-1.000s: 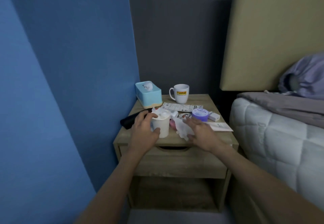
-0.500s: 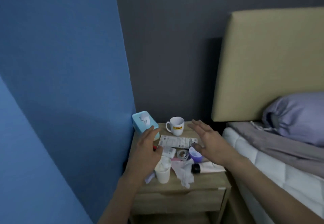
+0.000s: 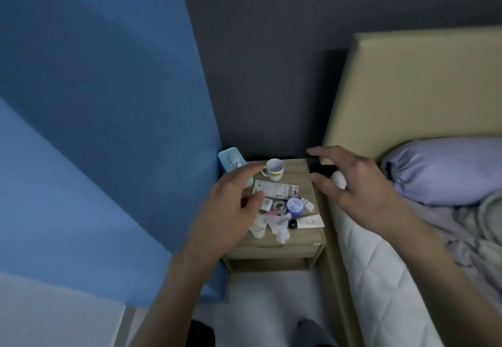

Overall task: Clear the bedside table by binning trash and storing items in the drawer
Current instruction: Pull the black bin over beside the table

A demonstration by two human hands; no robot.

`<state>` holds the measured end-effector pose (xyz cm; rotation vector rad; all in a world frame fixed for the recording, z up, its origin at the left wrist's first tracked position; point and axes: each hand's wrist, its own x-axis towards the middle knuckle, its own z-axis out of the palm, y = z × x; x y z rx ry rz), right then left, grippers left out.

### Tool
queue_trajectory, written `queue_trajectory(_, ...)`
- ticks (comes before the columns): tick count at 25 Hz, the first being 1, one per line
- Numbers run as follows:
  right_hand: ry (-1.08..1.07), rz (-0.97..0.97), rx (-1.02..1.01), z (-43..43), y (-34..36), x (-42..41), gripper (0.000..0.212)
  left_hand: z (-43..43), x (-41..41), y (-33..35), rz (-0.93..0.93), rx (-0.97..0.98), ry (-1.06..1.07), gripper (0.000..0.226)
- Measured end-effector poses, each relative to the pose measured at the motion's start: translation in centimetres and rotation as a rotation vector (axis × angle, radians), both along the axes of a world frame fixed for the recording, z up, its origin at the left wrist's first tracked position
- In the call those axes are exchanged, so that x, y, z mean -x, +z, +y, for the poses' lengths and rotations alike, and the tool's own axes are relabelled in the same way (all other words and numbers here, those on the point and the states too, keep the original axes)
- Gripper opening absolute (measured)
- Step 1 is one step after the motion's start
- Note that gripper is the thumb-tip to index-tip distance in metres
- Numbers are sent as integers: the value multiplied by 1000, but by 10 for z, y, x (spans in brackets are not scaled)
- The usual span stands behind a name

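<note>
The wooden bedside table (image 3: 301, 173) stands in the corner, cluttered. On it are a white mug (image 3: 275, 169), a printed paper sheet (image 3: 274, 189), a purple-lidded jar (image 3: 295, 206), a white tube with a black cap (image 3: 307, 221), crumpled tissue (image 3: 279, 228) and a white paper cup (image 3: 258, 227). The drawer (image 3: 274, 251) below the top is closed. My left hand (image 3: 231, 208) hovers open above the table's left side and holds nothing. My right hand (image 3: 353, 186) is raised open over the gap between table and bed, empty.
A teal tissue box (image 3: 231, 160) sits at the table's back left against the blue wall (image 3: 108, 129). The bed (image 3: 394, 265) with a lilac pillow (image 3: 445, 170) and beige headboard (image 3: 421, 86) borders the table's right side. White floor lies in front.
The view rose and now looks down from higher up. Both hands lifted off the cup and tissue and hover open above the table.
</note>
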<state>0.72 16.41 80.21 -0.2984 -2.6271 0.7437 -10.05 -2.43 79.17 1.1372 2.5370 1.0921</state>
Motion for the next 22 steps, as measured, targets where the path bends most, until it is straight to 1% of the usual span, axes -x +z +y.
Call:
queue_trajectory(2, 85, 36, 29, 3, 6, 13, 47, -5, 2, -1, -3, -4, 83, 47)
queue_trajectory(4, 212, 68, 52, 9, 8, 37, 42, -10, 7, -9, 41, 5, 240, 54)
queue_trajectory(6, 423, 69, 74, 15, 11, 72, 36, -14, 3, -11, 70, 1, 473, 54)
queue_trajectory(9, 755, 24, 61, 10, 17, 114, 36, -17, -22, -5, 52, -2, 772, 51)
queue_trajectory(14, 1244, -43, 37, -50, 11, 128, 40, -44, -101, -7, 27, 31, 1259, 41)
queue_trajectory(16, 1410, -87, 5, -89, -16, 123, 41, -62, -138, -29, 10, 30, 1440, 40)
queue_trajectory(18, 1524, -154, -40, -130, -65, 119, 38, -82, -167, -74, -60, 43, 1590, 40)
queue_trajectory(20, 1583, -196, -93, -165, -128, 118, 35, -100, -186, -130, -134, 93, 1707, 41)
queue_trajectory(22, 1599, -238, -155, -194, -203, 117, 39, -111, -199, -197, -193, 140, 1772, 43)
